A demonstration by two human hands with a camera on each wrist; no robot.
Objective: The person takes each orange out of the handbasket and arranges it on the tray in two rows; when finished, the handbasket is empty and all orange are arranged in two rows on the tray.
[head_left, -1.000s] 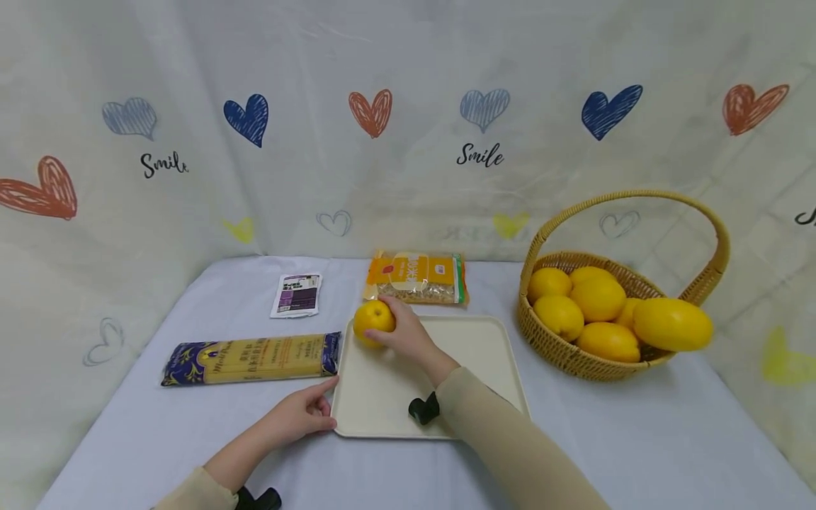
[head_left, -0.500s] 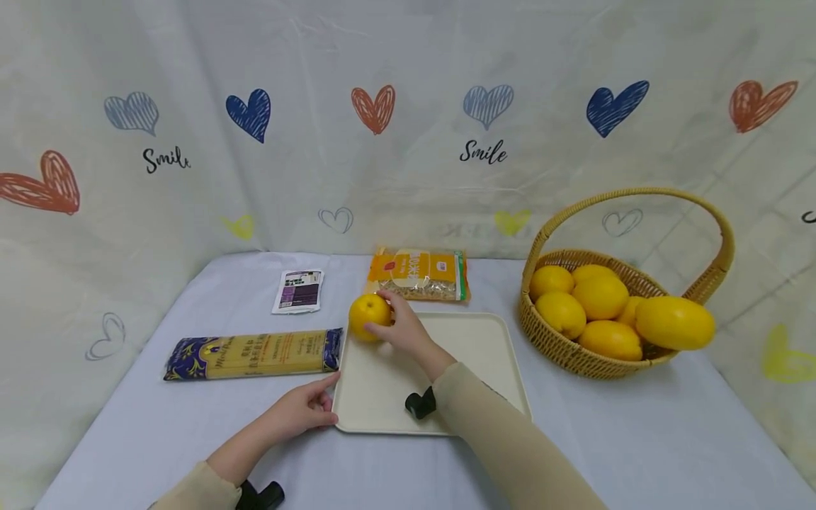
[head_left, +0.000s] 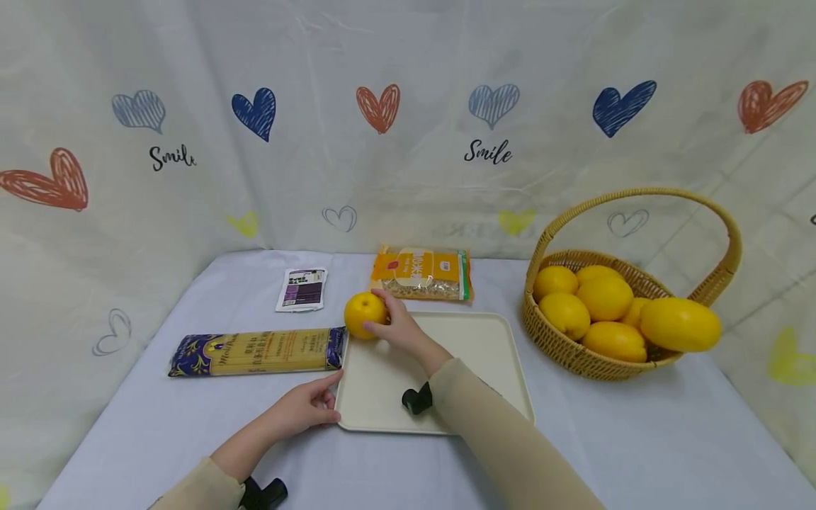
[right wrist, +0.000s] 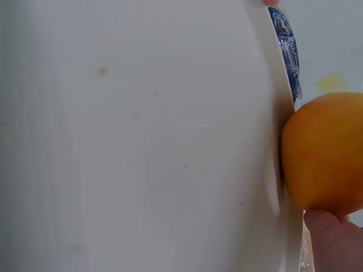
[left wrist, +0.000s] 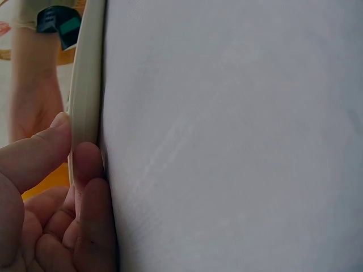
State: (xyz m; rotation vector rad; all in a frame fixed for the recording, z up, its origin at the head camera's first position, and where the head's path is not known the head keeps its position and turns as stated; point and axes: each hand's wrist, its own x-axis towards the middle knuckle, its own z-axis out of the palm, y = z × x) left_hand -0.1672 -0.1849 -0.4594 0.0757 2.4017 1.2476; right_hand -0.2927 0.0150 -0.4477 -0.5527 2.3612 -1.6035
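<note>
In the head view my right hand (head_left: 404,328) holds a round, smooth yellow fruit (head_left: 365,316) with a small dimple, at the far left corner of a cream tray (head_left: 472,368). Seen from the right wrist, the fruit (right wrist: 326,153) looks orange-yellow and sits right at the tray's rim, with a thumb (right wrist: 329,235) against its side. My left hand (head_left: 299,411) grips the near left edge of the tray. The left wrist view shows that thumb (left wrist: 42,147) on the inner side of the rim (left wrist: 86,85) and curled fingers on the outer side.
Left of the tray lies a long pasta packet (head_left: 258,353), with a small white-and-purple sachet (head_left: 302,289) behind it. An orange grain bag (head_left: 422,273) lies behind the tray. At the right stands a handled wicker basket (head_left: 576,361) of several yellow fruits (head_left: 604,297), one jutting over its rim.
My right hand has moved the yellow fruit slightly left and back, toward the tray's far left corner. My left hand stays at the tray edge. The head view has shifted a little.
</note>
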